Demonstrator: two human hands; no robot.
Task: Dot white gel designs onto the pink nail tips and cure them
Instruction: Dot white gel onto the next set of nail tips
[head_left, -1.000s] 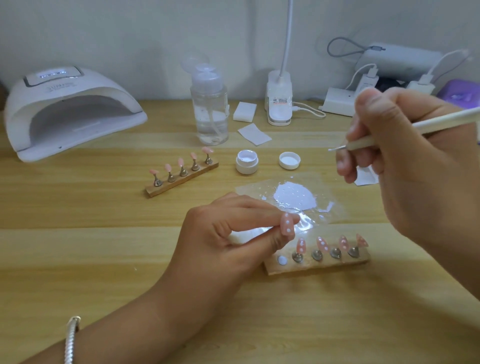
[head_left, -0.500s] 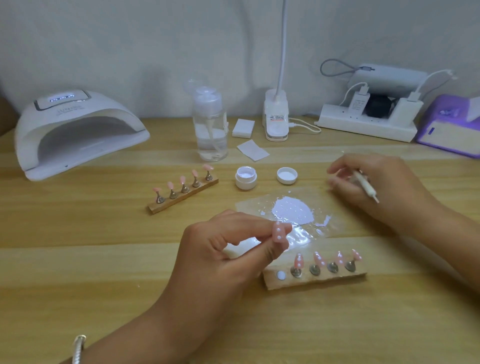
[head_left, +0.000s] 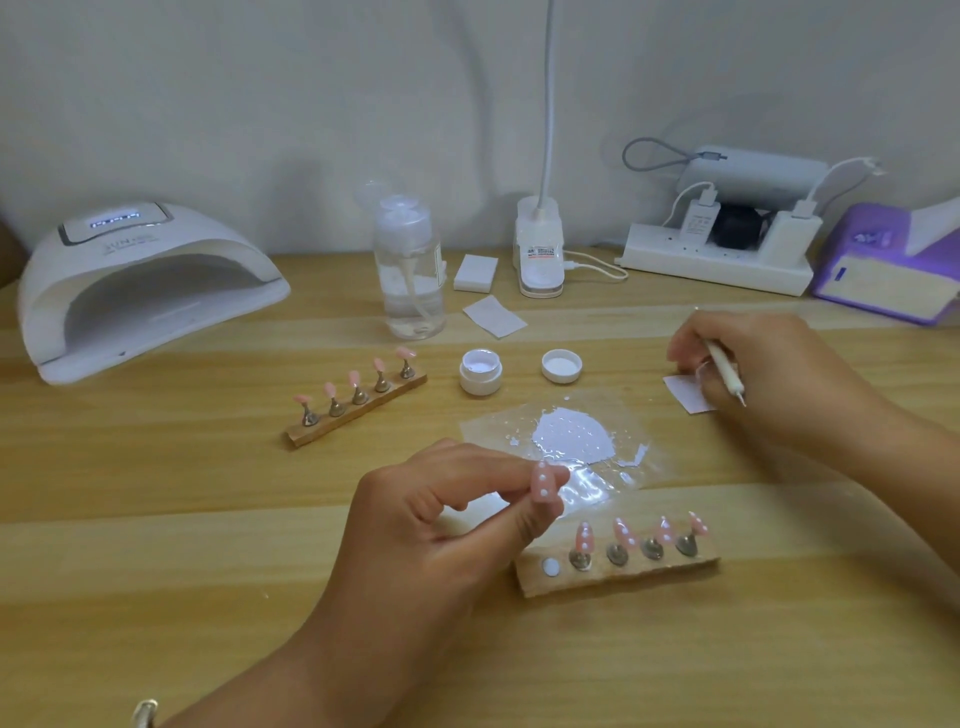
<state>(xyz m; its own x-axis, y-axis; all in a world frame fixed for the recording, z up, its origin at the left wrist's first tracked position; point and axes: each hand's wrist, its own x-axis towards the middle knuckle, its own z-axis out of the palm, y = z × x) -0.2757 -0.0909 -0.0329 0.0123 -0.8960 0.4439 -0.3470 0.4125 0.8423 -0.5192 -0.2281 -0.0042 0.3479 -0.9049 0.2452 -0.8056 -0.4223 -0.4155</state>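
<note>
My left hand (head_left: 447, 525) pinches a pink nail tip (head_left: 543, 482) with white dots, held above the left end of the near wooden holder (head_left: 618, 570). That holder carries several dotted pink tips and one bare white pad at its left end. My right hand (head_left: 763, 374) holds a white dotting tool (head_left: 726, 370) and rests on a small white wipe (head_left: 688, 393) at the right. A puddle of white gel (head_left: 571, 434) lies on a clear film (head_left: 628, 457). A second wooden holder (head_left: 358, 405) with plain pink tips stands further back. The white cure lamp (head_left: 140, 286) sits at the far left.
An open white gel jar (head_left: 481, 371) and its lid (head_left: 561, 365) stand behind the film. Further back are a clear pump bottle (head_left: 410, 270), white pads (head_left: 475, 273), a desk lamp base (head_left: 540, 254), a power strip (head_left: 717, 260) with chargers and a purple box (head_left: 888, 265).
My right hand dropped from in front of the camera to the table at the right, onto the small wipe, with the tool turned point down. My left hand kept its pinch on the tip.
</note>
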